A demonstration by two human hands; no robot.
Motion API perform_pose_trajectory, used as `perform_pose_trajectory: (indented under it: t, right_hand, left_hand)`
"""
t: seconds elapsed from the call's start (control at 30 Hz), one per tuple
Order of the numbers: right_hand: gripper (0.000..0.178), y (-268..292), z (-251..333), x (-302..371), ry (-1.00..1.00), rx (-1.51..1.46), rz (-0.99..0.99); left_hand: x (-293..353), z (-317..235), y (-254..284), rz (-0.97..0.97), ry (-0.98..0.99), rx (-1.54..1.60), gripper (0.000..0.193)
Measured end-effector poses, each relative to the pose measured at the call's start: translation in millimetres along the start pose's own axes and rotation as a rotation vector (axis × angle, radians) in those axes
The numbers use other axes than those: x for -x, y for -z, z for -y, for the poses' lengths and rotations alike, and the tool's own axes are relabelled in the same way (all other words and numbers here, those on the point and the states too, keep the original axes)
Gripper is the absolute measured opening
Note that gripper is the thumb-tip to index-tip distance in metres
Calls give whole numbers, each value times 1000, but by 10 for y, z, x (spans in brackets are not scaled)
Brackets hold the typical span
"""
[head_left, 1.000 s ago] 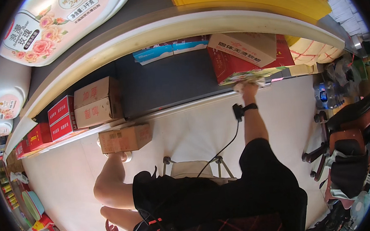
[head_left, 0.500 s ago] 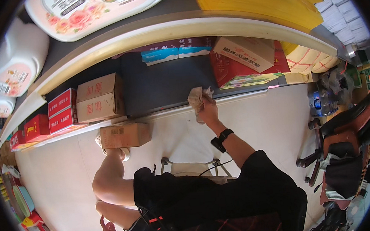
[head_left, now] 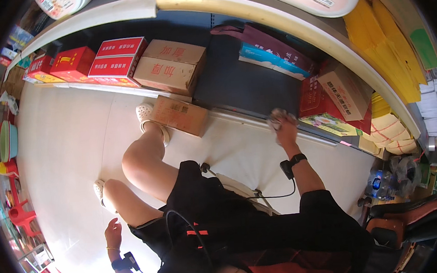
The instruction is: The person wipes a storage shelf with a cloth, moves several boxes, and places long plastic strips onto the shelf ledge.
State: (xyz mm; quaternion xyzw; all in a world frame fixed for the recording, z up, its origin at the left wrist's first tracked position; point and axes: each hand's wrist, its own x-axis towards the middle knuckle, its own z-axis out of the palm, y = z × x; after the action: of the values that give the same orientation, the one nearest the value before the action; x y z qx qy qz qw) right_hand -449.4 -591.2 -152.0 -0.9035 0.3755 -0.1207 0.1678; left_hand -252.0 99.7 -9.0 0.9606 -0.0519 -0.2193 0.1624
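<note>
While the person sits on a low stool, the right hand reaches forward to the front edge of the dark bottom shelf and closes around a crumpled pale cloth, which lies pressed on that edge just left of a red carton. The left hand hangs low beside the thigh, well apart from the shelf, fingers loosely spread and holding nothing. A brown cardboard box lies on the white floor against the shelf front, touching the person's white shoe. Further left on the shelf stand two stacked brown boxes and red boxes.
</note>
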Motion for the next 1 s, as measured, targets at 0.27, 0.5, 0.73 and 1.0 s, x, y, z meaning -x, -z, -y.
perform_pose_trajectory:
  t: [0.27, 0.5, 0.73, 1.0]
  right_hand:
    - [31, -878, 1879, -834, 565, 9, 173]
    - [23, -1049, 1688, -722, 661, 409, 249]
    - [32, -330, 329, -168, 565, 379, 102]
    - [32, 350, -1112, 851, 39, 573, 84]
  left_hand:
    - [260, 52, -264, 50, 100, 191, 27]
    - [768, 337, -269, 124, 271, 122, 29]
    - [714, 525, -507, 135, 268, 186, 30]
    - [318, 354, -647, 224, 210, 194, 28]
